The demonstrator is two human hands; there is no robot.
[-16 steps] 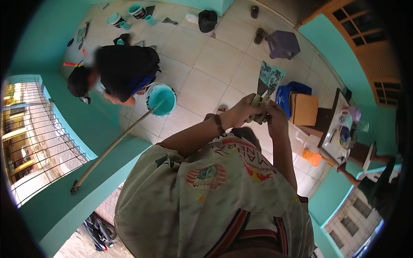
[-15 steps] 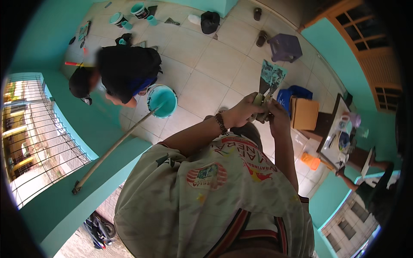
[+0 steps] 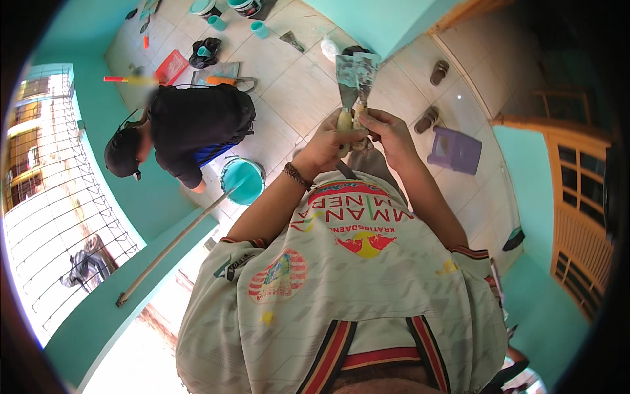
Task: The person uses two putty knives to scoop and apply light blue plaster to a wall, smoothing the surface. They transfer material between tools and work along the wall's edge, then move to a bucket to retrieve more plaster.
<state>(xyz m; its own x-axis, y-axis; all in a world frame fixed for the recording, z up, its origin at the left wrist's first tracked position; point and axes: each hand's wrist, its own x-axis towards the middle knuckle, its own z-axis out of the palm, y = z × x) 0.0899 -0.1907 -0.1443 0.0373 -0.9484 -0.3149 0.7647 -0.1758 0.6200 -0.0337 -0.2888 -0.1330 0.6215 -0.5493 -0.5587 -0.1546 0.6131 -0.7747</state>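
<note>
My left hand is closed round the pale handle of a putty knife, its wide blade smeared with turquoise and white. My right hand grips a second putty knife by its handle, with a similarly smeared blade. Both knives stand side by side in front of my chest, blades pointing away from me and overlapping a little. My fingertips meet around the handles, so part of each grip is hidden.
At left, a person in black bends beside a bucket of turquoise paint with a long pole standing in it. A red tray and cups lie beyond. A purple stool and sandals are at right.
My view has turned left, and the table with the cardboard box has left the picture. Both hands keep hold of the putty knives, whose blades now stand more upright in view.
</note>
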